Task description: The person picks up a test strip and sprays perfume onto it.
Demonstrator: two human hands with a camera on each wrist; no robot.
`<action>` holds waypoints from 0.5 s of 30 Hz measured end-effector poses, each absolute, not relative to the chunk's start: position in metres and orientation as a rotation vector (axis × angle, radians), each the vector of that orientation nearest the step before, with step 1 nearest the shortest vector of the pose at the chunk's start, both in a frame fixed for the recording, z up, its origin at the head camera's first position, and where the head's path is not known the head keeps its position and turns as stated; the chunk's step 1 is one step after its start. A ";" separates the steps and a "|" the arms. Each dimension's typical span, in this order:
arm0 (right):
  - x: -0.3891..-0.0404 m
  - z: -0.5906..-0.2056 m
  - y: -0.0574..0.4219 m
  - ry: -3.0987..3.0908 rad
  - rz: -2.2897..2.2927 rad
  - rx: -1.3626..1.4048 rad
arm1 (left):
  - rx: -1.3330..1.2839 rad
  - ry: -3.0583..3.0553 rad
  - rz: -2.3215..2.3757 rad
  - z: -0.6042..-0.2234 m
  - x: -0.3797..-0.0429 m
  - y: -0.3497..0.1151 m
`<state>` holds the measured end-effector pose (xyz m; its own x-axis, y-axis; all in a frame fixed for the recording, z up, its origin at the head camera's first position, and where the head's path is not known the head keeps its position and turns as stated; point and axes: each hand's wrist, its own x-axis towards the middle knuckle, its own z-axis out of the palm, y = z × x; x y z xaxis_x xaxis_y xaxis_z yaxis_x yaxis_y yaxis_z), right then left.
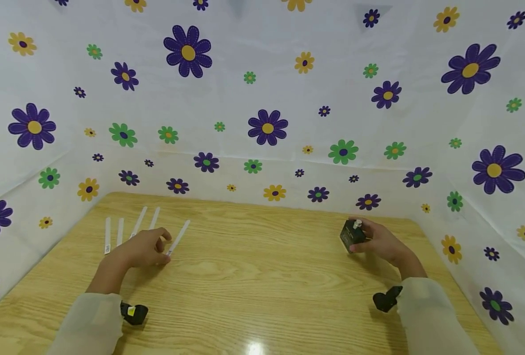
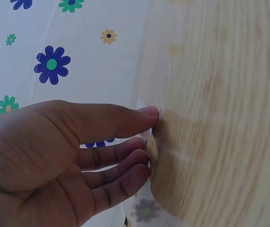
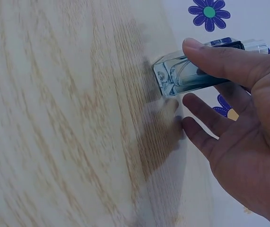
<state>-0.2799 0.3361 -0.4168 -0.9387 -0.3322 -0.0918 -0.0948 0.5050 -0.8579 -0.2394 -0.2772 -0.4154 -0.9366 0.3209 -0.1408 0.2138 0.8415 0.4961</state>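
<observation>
My right hand (image 1: 380, 241) holds a dark square glass perfume bottle (image 1: 350, 235) with a silver spray top, thumb on the near face and fingers behind. In the right wrist view the bottle's clear thick base (image 3: 172, 75) is close to the wood; I cannot tell whether it touches. On the left, my left hand (image 1: 144, 249) reaches low over the table, its thumb at the lower, labelled end of a white paper strip (image 1: 180, 234). A gap shows between thumb and bent fingers (image 2: 135, 177). Several more paper strips (image 1: 108, 234) lie farther left, some partly behind this hand.
The light wood table (image 1: 262, 276) stretches between the hands. A white cloth (image 1: 227, 93) printed with flowers stands at the back and both sides. Each wrist carries a small black camera (image 1: 133, 313).
</observation>
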 end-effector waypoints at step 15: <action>-0.278 -0.413 0.328 2.601 -1.298 -0.322 | 0.344 2.808 0.859 -0.420 -0.242 -0.278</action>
<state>-0.2781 0.3276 -0.4132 -0.9525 -0.2894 -0.0948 -0.0981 0.5864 -0.8041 -0.2418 -0.2780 -0.4196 -0.9560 0.2730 -0.1078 0.1659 0.8056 0.5687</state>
